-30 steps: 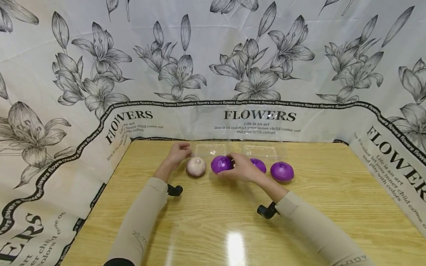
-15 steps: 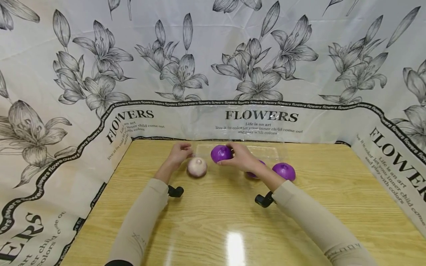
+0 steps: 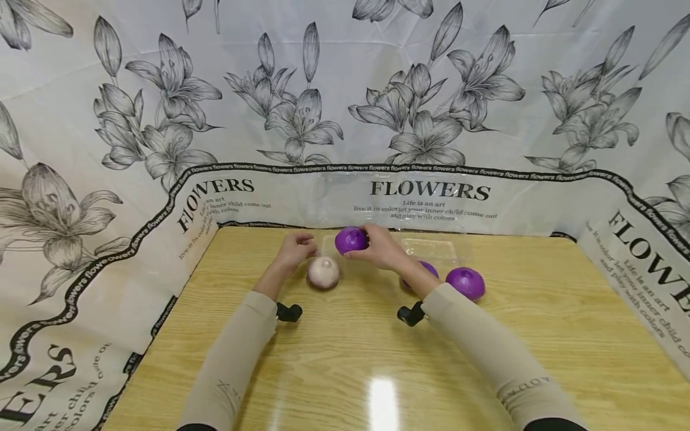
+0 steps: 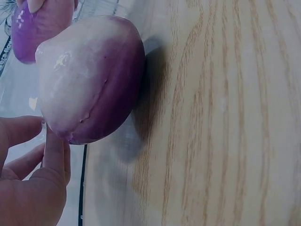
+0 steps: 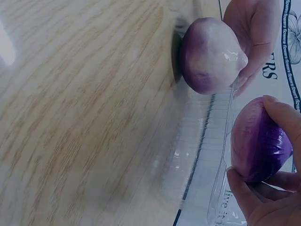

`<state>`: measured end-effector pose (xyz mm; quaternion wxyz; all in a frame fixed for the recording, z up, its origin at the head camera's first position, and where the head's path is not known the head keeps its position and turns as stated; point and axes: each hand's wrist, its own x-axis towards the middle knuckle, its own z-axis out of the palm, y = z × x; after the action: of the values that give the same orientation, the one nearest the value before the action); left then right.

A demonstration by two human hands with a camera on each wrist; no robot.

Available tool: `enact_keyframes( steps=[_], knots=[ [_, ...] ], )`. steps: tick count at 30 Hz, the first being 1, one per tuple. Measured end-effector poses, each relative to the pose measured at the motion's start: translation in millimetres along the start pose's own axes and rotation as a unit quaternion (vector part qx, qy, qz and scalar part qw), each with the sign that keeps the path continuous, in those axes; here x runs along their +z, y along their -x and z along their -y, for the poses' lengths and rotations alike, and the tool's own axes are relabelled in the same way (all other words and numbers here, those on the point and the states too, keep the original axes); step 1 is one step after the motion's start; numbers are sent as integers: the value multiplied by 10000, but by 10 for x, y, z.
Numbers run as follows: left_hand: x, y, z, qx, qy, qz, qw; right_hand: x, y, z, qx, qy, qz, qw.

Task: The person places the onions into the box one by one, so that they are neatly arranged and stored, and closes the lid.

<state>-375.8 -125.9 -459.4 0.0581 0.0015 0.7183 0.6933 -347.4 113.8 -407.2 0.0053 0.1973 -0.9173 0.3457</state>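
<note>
My right hand (image 3: 381, 246) holds a purple onion (image 3: 349, 240), raised over the left part of a clear plastic clamshell box (image 3: 433, 249). In the right wrist view, the thumb and fingers wrap round this onion (image 5: 259, 141) beside the box's ribbed wall (image 5: 214, 129). My left hand (image 3: 295, 250) is at the box's left end; in the left wrist view its thumb and fingers (image 4: 52, 157) pinch the thin clear rim. A pale onion with a purple lower part (image 3: 323, 273) sits on the table just in front of the left hand.
Two more purple onions lie to the right: one (image 3: 426, 273) partly behind my right forearm, the other (image 3: 466, 283) farther right. The box's transparent lid stands up against the flower-printed cloth (image 3: 302, 197) behind the wooden table (image 3: 345, 347).
My right hand has lifted the purple onion off the table and carried it back and slightly left, over the box. My left hand stays at the box's left end.
</note>
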Motion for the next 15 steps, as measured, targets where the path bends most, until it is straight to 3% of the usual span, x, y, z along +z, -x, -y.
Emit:
enact_keyframes(
  steps=[15],
  knots=[
    [31, 4, -12, -104, 123, -58, 9999, 187, -264, -31, 205, -210, -211, 9993]
  ],
)
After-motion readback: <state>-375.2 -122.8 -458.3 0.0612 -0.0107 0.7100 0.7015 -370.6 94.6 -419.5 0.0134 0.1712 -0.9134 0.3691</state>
